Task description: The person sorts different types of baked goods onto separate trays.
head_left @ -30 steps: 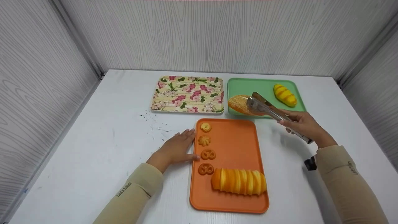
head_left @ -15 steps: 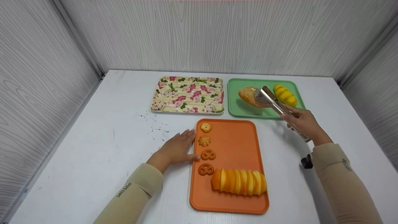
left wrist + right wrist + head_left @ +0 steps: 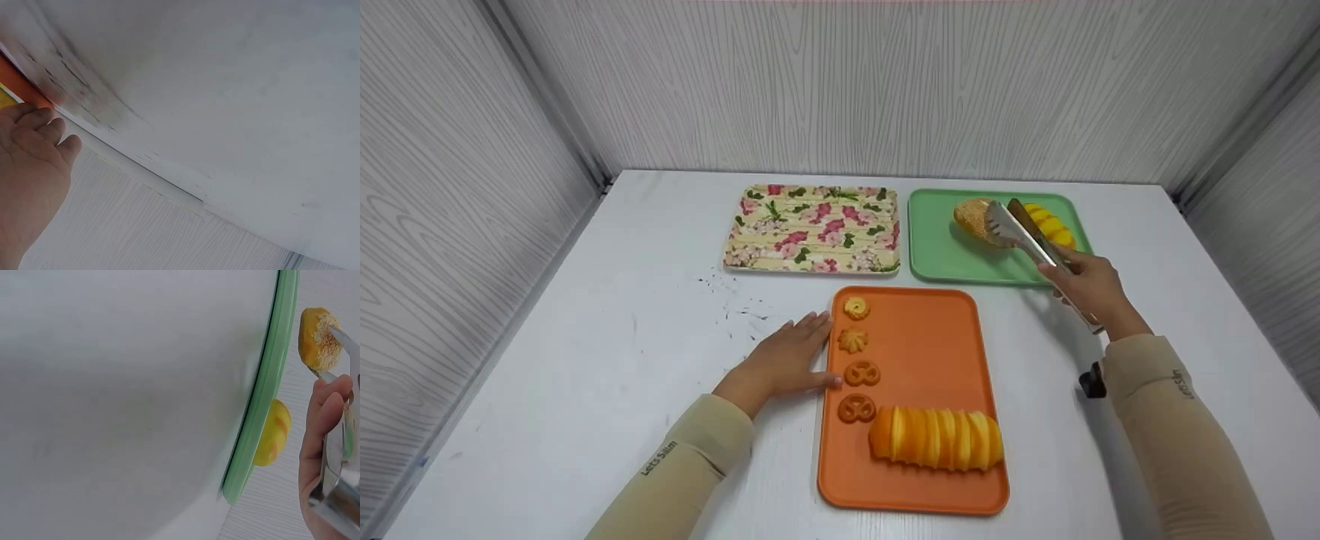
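My right hand [image 3: 1091, 289] grips metal tongs [image 3: 1039, 251], whose tips pinch a seeded bread roll [image 3: 972, 217] over the green tray [image 3: 937, 259]. In the right wrist view the roll [image 3: 319, 338] sits between the tong tips, above the tray's rim [image 3: 270, 377]. Just right of the tongs, a yellow scored bread [image 3: 1051, 226] lies on the green tray, partly hidden by them. The left hand [image 3: 780, 360] rests with straight fingers against the left edge of the orange tray [image 3: 922, 337]; its thumb lies over the rim beside a pretzel cookie [image 3: 862, 373].
On the orange tray, a long ridged loaf [image 3: 936, 439] lies near the front, and several cookies line the left side, among them a round one [image 3: 856, 307]. A floral tray [image 3: 817, 229] stands left of the green one. Panelled walls [image 3: 840, 90] bound the white table.
The tongs and seeded roll have moved back and to the right, from the green tray's front left edge to over its middle. The left hand has stayed in place.
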The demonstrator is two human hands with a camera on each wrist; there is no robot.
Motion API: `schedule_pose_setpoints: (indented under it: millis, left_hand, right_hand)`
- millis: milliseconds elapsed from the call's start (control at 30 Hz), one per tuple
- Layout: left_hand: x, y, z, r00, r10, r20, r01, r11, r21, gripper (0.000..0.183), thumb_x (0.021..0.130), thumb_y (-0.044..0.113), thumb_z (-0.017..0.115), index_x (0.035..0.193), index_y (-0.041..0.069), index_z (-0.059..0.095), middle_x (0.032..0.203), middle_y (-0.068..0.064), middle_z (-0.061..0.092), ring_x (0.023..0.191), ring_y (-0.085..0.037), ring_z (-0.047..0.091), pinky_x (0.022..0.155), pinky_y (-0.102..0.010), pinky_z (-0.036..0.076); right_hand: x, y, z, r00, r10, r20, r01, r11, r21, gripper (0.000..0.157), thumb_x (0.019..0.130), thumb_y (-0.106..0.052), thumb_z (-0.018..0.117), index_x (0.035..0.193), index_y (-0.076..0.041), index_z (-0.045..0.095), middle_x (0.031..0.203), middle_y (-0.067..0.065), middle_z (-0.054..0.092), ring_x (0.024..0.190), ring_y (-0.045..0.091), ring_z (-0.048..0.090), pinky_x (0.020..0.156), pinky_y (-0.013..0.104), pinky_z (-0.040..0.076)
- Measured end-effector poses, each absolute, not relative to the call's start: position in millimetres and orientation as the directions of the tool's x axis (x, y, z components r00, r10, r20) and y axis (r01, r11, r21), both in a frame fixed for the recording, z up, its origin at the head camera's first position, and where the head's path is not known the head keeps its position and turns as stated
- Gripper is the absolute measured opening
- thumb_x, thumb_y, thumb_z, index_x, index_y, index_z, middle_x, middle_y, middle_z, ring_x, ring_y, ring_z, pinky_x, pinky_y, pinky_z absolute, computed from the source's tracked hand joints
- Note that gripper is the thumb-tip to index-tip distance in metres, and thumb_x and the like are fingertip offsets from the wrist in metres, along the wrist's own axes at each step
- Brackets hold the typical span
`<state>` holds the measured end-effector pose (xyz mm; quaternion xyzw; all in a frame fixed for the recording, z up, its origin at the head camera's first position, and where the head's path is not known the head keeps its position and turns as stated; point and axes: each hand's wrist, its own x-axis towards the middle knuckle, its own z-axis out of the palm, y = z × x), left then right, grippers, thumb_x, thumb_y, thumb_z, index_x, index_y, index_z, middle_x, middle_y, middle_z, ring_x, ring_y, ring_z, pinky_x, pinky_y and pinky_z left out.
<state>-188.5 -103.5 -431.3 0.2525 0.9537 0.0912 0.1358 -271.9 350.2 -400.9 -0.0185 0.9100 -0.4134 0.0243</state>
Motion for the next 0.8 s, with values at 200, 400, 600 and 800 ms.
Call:
schedule_pose_setpoints:
  millis: [200,400,600,800]
  left_hand:
    - [-189.3,-103.5,-433.5,-0.84,0.5,-0.212,0.455,0.861,0.228,0.096,0.085,0.065,0.053,0.153,0.007,0.018,0.158,-0.003,0.014,0.144,-0.02,0.01,0.115,-0.037,0.012]
    - [-189.2,-103.4,-432.8,-0.839,0.503,-0.209,0.457,0.859,0.232,0.096,0.085,0.066,0.053,0.153,0.007,0.018,0.158,-0.004,0.014,0.144,-0.02,0.01,0.115,-0.037,0.011]
    - [-189.5,-103.6,-434.0,-0.838,0.503,-0.21,0.456,0.858,0.235,0.096,0.085,0.066,0.053,0.153,0.007,0.018,0.158,-0.004,0.013,0.144,-0.02,0.01,0.115,-0.037,0.011]
    - [-189.2,-103.7,-434.4,-0.842,0.499,-0.207,0.453,0.861,0.232,0.096,0.085,0.066,0.053,0.153,0.008,0.018,0.158,-0.004,0.014,0.144,-0.02,0.01,0.115,-0.037,0.011]
  right_hand:
    - [-274.8,346.4,-399.3,-0.999,-0.01,-0.036,0.02,0.671,-0.741,0.076,0.089,-0.06,0.051,0.15,-0.02,0.029,0.123,0.03,0.054,0.085,0.033,0.062,0.067,0.037,0.055]
    - [-277.5,344.0,-402.0,-0.998,0.036,-0.054,0.064,0.655,-0.753,0.075,0.09,-0.059,0.051,0.15,-0.022,0.027,0.137,0.029,0.044,0.095,0.032,0.058,0.07,0.036,0.055]
    - [-277.4,342.3,-403.4,-0.997,0.041,-0.067,0.078,0.656,-0.751,0.075,0.091,-0.056,0.052,0.151,-0.017,0.027,0.135,0.03,0.045,0.092,0.031,0.06,0.068,0.032,0.055]
    - [-278.1,343.7,-404.8,-0.995,0.031,-0.096,0.092,0.658,-0.747,0.082,0.09,-0.059,0.05,0.152,-0.014,0.023,0.13,0.03,0.049,0.089,0.029,0.063,0.07,0.036,0.054]
